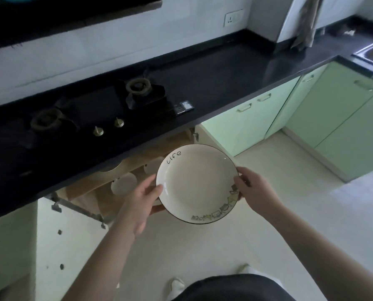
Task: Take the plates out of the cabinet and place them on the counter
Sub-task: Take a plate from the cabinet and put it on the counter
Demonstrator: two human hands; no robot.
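Below black counter (203,83): dark-rimmed cream plate (196,181).

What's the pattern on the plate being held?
Cream plate with a dark rim, the word "Life" near its top edge and small green-grey drawings along the lower right rim; head view.

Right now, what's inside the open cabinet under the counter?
Three pale round dishes sit on the wooden shelf inside. The plate, gripped by both hands, and the counter edge cover the rest.
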